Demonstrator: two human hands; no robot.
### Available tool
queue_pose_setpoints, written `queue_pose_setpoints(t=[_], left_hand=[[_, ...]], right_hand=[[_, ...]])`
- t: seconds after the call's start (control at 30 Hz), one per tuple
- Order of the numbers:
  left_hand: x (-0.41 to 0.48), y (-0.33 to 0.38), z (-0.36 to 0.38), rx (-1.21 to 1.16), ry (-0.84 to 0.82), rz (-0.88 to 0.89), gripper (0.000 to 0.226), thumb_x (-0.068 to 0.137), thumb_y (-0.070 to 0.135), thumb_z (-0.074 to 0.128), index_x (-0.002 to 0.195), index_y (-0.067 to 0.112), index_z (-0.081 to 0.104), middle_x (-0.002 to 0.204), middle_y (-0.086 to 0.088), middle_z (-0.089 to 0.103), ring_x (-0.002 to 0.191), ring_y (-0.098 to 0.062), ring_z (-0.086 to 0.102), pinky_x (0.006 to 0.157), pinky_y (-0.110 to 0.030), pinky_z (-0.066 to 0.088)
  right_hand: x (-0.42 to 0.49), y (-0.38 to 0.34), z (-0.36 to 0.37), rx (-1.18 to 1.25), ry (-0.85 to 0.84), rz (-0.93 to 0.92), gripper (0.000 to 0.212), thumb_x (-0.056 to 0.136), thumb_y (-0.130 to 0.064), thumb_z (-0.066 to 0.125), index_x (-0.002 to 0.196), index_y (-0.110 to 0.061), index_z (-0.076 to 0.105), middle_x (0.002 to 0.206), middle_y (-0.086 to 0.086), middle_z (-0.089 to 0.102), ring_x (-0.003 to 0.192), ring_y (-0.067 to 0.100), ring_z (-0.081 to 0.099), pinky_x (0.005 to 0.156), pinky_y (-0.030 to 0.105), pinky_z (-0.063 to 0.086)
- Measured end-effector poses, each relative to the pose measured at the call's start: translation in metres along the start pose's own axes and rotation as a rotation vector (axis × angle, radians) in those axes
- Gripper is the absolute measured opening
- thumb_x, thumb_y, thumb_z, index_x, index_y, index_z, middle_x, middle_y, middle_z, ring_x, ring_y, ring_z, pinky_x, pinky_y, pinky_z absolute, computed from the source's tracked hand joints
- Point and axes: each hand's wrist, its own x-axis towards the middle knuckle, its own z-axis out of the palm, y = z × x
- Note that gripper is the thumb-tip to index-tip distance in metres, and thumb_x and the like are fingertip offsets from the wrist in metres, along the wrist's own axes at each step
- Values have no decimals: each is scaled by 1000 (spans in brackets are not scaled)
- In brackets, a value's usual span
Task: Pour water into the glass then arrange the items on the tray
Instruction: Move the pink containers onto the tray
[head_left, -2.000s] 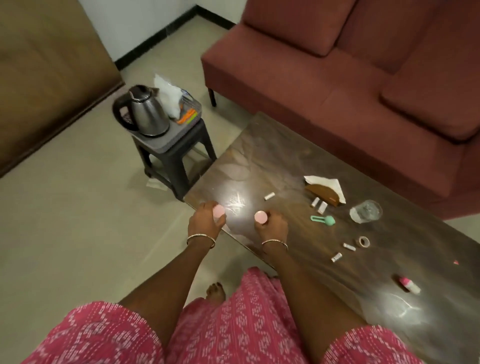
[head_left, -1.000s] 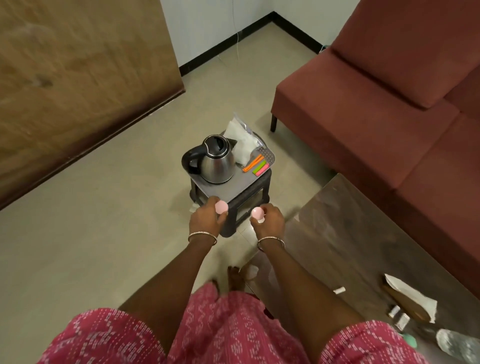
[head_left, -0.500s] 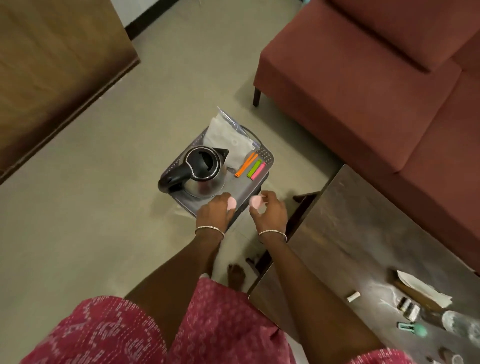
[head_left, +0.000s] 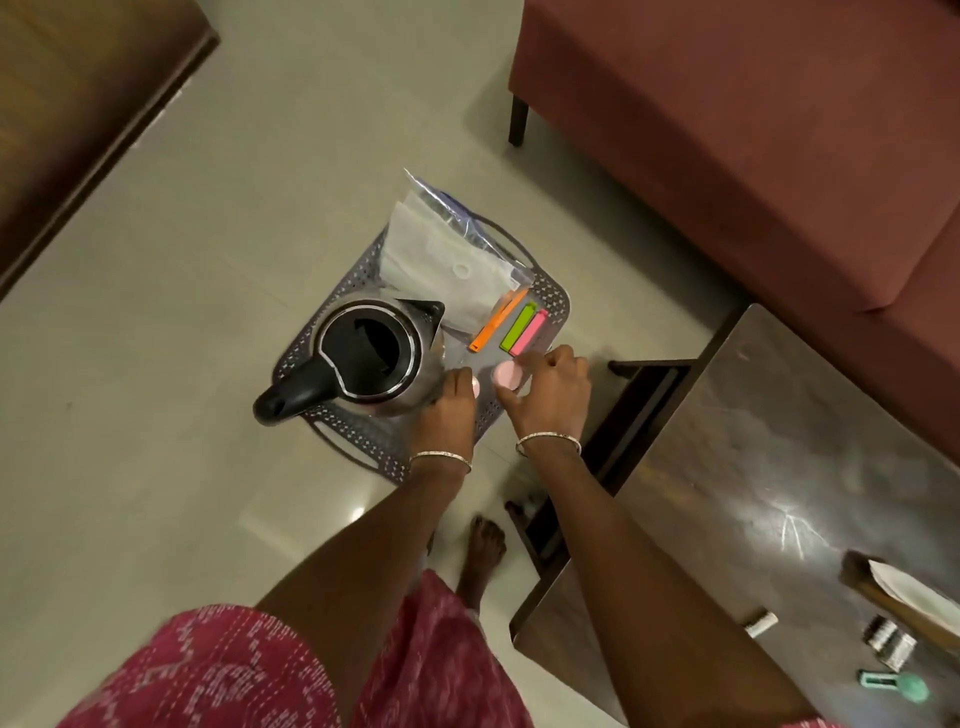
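Kettle (head_left: 371, 358) stands upright on the left of the perforated grey tray (head_left: 553, 299), its handle pointing lower left and its spout upper right. Beside it, the left hand (head_left: 447, 415) pinches a pink item (head_left: 474, 385). The right hand (head_left: 550, 400) grips a pink-capped piece (head_left: 506, 375) over the tray, near three parallel coloured clips (head_left: 519, 328).

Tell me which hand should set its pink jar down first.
Probably right: the right hand holds its pink round jar over bare grey perforated tray; the left hand crowds the steel kettle.
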Motion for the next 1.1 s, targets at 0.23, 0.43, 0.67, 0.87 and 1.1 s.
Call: queue_pose_setpoints(t=[0.23, 0.43, 0.67, 0.87, 1.1], left_hand=[[25, 9, 23, -51, 233, -3, 22, 83, 25, 70, 104, 19, 71, 88, 6, 72, 50, -8, 64, 40, -21, 49], [41, 3, 40, -246, 291, -71, 26, 92, 32, 61, 115, 19, 61, 96, 6, 68, 62, -12, 67, 48, -24, 51], [41, 4, 49, -294, 292, -64, 47, 89, 33, 67, 126, 15, 45, 118, 1, 67, 80, -17, 72, 55, -26, 55], [25, 5, 40, -202, 256, 21, 41, 91, 20, 38, 127, 12, 55, 122, -3, 67, 73, -15, 73, 50, -23, 55], [-2, -9, 14, -133, 269, 121, 41, 67, 6, 76, 108, 8, 72, 89, -5, 74, 55, -13, 68, 44, -20, 49]], right_hand=[[4, -10, 24, -204, 7, -4, 27, 82, -41, 70, 102, -24, 72, 104, 6, 54, 97, 29, 47, 78, 39, 36], [5, -13, 38, -277, 14, 9, 18, 78, -33, 71, 92, -22, 70, 101, 5, 54, 91, 27, 47, 73, 38, 33], [7, -19, 45, -238, -10, 42, 18, 77, -30, 70, 94, -24, 72, 100, 5, 54, 92, 29, 47, 74, 40, 34], [8, -17, 43, -223, -39, 36, 27, 76, -35, 73, 99, -22, 69, 105, 6, 54, 95, 30, 48, 76, 40, 35], [-6, -4, 27, 93, -49, -28, 44, 73, -46, 72, 107, -19, 66, 116, 5, 50, 104, 27, 48, 78, 39, 49]])
